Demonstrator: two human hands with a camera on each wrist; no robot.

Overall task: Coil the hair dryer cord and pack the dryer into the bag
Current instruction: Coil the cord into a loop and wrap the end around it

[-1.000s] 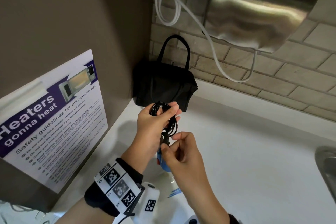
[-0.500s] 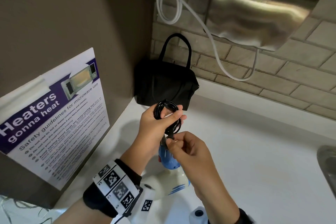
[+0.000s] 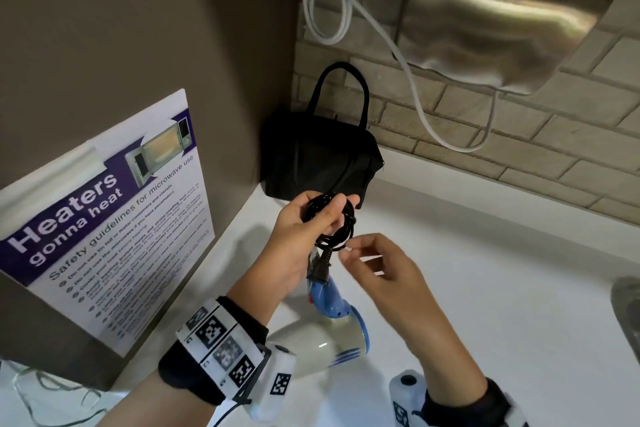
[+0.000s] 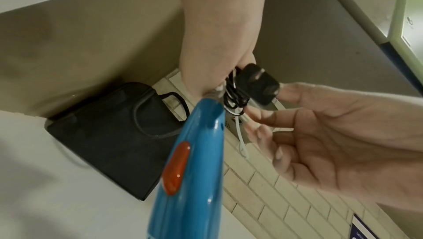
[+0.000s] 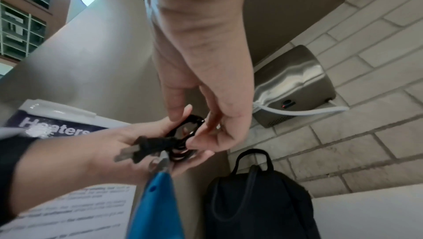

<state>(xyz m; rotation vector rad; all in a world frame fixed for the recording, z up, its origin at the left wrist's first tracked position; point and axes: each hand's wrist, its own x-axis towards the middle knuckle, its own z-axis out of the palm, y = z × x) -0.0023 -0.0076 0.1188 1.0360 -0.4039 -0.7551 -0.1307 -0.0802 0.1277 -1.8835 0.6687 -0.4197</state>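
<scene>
My left hand [image 3: 337,210] grips the coiled black cord [image 3: 341,225] above the white counter [image 3: 485,270]. The plug [image 3: 320,270] dangles free below the coil, its prongs showing in the left wrist view [image 4: 258,83]. Under the hand hangs the hair dryer: blue handle [image 3: 325,295], white body [image 3: 322,340]. I cannot tell whether it touches the counter. My right hand [image 3: 353,253] hovers just right of the coil, fingers loosely curled and holding nothing. The black bag [image 3: 318,156] stands in the corner behind both hands, handles up; whether it is open is unclear.
A steel hand dryer [image 3: 502,17] is fixed to the brick wall, and its white cable [image 3: 408,80] loops down behind the bag. A microwave safety poster [image 3: 114,218] covers the left panel. A sink edge [image 3: 627,315] shows at far right.
My right hand has let go of the cord end and drawn back to the right. The plug now hangs free, and the left hand keeps its hold on the coil.
</scene>
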